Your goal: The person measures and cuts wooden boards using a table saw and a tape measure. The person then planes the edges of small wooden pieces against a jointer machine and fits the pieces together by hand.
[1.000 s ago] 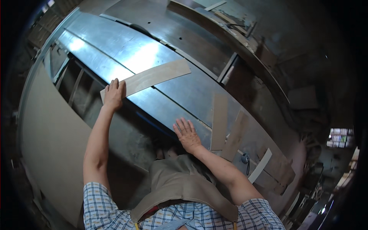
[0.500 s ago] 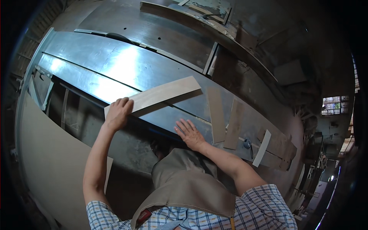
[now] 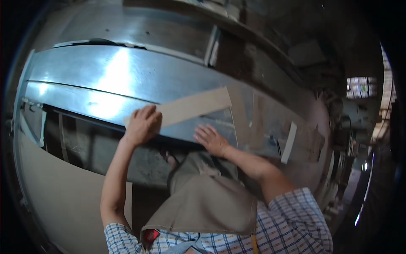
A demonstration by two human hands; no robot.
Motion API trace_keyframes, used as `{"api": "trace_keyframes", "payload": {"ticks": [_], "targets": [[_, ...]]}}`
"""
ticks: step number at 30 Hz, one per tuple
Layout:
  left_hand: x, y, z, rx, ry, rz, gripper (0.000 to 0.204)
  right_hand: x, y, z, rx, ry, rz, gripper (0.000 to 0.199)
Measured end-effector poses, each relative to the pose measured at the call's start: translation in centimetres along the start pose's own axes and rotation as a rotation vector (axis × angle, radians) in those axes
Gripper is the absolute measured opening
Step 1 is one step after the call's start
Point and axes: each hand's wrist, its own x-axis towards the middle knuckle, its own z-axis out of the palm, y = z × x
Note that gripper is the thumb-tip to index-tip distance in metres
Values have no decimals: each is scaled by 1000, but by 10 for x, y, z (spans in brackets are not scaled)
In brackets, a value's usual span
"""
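The left hand (image 3: 143, 124) is closed over the near end of a long, flat wooden strip (image 3: 192, 106), fingers curled on top of it, holding that end against the metal table (image 3: 127, 80). The strip lies flat on the table, close to its near edge, and runs slantwise away from the hand toward the far right, its squared far end free and untouched. The right hand (image 3: 212, 140) is open, fingers spread and palm down, resting flat on the table at the near edge; it has hold of nothing. It lies just beside the strip, on the near side of it, apart from the wood.

The table is a broad sheet of bright metal with a seam running along its length; light glares off its left half. Further pale wooden strips (image 3: 241, 116) lie on the right part of the table, beyond the right hand, and one short pale piece (image 3: 289, 142) rests toward the right near corner. Below the near edge, on the left, a large pale board (image 3: 55, 190) stands against the table's frame. The person wears a checked shirt (image 3: 287, 228) and a tan apron (image 3: 203, 199).
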Motion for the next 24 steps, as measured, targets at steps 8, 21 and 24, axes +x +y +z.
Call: {"api": "trace_keyframes", "payload": {"ticks": [8,21,24], "targets": [[22,2,-12,1,-36,32,65,-3,2,0,-130,29,31,59],[80,88,44,-218,-105,124,76,-77,28,-38,108,90,26,61],[92,144,40,-227,109,98,58,-128,48,-60,-6,22,-7,74]]}}
